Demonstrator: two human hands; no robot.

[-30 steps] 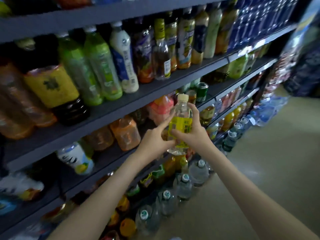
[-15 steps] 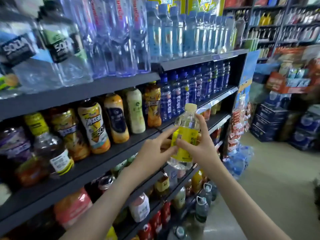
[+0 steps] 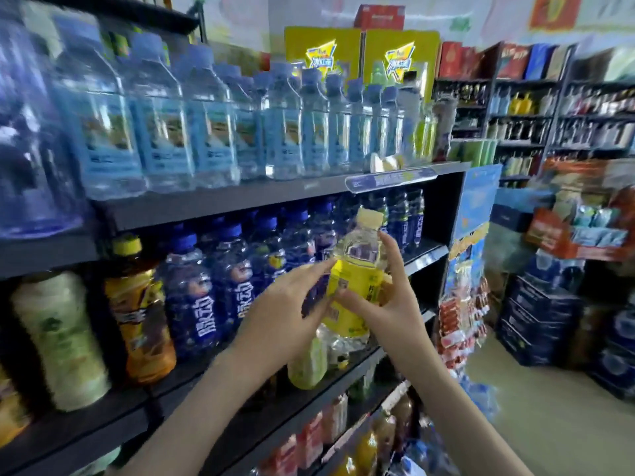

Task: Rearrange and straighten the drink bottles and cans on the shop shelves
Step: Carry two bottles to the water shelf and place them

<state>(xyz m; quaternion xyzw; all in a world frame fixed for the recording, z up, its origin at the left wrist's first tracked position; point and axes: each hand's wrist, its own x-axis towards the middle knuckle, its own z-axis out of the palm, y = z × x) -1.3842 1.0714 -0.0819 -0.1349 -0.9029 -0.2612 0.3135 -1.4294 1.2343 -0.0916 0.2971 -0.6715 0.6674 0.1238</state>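
Around the yellow-labelled bottle (image 3: 357, 280) the right hand (image 3: 388, 304) curls thumb and fingers, holding it upright (pale cap on top) in front of the middle shelf (image 3: 113, 420); the left hand (image 3: 285, 304) lays straight fingers against its label; blue-capped bottles (image 3: 192, 290) stand behind, water bottles (image 3: 213, 132) on the shelf above.

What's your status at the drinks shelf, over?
Right hand grips the yellow-label bottle, upright in front of the shelves. Left hand open, straight fingers touching its label. Blue-capped bottles packed close behind it.
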